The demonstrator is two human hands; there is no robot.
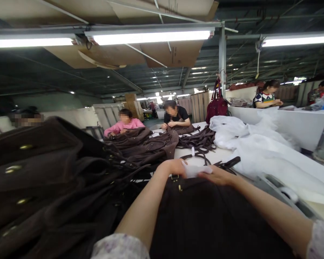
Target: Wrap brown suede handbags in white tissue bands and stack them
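A small white translucent sheet is stretched between my two hands over the top edge of a dark brown bag. My left hand grips the sheet's left end, fingers closed. My right hand holds its right end, with the fingers fairly straight and the sheet pinched at their tips. Just below my left hand are a buckle and a small brass-coloured zip pull on the bag. Dark straps lie behind my right hand.
Dark brown bags with brass-coloured studs are heaped at left. White plastic covers the table's right side. Dark straps lie farther back. A maroon bag hangs from a post. Several people sit beyond.
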